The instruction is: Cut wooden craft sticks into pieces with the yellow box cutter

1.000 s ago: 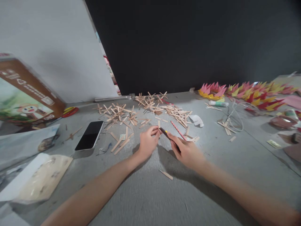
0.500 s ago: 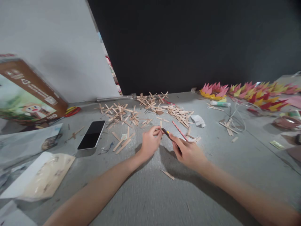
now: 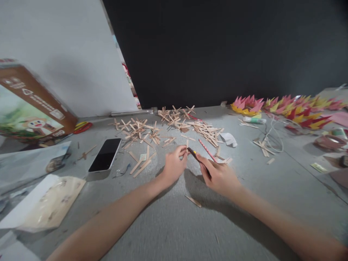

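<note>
My left hand is closed, pinching a small wooden craft stick that points upward from the fingertips. In my right hand is a dark utility knife with a yellow part near its front end. Its tip meets the stick close to my left fingers; the blade itself is too small to make out. Just beyond my right hand lies a red-and-white striped stick. A pointed piece of craft stick rests on the grey table below my hands.
Piles of craft sticks, some joined into crosses, spread behind my hands. A phone and a printed box are to the left. Pink and yellow paper crowns, a glue stick and a white cable lie right.
Both hands keep their grips, with the knife's tip still at the stick. The view has shifted very slightly; the table objects stay in place.
</note>
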Available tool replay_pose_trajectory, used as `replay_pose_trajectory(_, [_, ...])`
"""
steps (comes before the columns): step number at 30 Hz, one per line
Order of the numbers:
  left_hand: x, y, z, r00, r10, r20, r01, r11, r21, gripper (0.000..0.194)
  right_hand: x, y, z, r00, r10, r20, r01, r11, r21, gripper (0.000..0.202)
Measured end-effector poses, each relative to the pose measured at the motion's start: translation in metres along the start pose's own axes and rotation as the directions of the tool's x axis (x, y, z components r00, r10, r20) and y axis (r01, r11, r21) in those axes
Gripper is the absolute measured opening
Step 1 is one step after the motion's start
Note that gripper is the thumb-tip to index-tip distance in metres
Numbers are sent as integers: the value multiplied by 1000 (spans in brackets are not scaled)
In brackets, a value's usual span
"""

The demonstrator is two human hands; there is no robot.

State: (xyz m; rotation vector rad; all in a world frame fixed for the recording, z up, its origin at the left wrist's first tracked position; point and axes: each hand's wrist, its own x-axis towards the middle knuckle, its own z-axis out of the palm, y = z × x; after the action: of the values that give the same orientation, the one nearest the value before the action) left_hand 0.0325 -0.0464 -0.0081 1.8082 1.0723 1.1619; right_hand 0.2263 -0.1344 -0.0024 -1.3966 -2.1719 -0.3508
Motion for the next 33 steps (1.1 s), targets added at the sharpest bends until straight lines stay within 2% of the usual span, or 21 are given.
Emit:
replay_pose_trajectory(3, [1,0,-1,999,31,7,-31,999,15,16,0,0,-2,1000,-5,-4,5,1000,7,42])
replay_pose_trajectory(8, [0,3,0,998,-65,17,67,994,-85,16,-2,0,0,1000,-3,-8,3,1000,11,45])
replay_pose_trajectory(15, [0,-2,-2,995,99,23,-100,993,57,16,-3,-1,0,1000,-2,-7,2,1000,23,42])
replay_pose_trajectory(22, [-1,4,-2,999,-53,13,53,998,-17,15,-4,-1,1,1000,-11,2,11,1000,20,44])
replay_pose_trajectory(28, [-2,-2,-1,994,111,14,-112,992,62,16,-4,-2,0,1000,-10,1,10,999,49,44])
replay_pose_trajectory(31, [-2,-3,-1,993,114,14,-115,991,67,16,-3,-3,-1,1000,-9,-1,9,998,57,42])
replay_pose_trajectory(33, [-1,-2,0,998,64,13,-64,997,33,15,-3,-3,0,1000,-3,3,3,999,49,41])
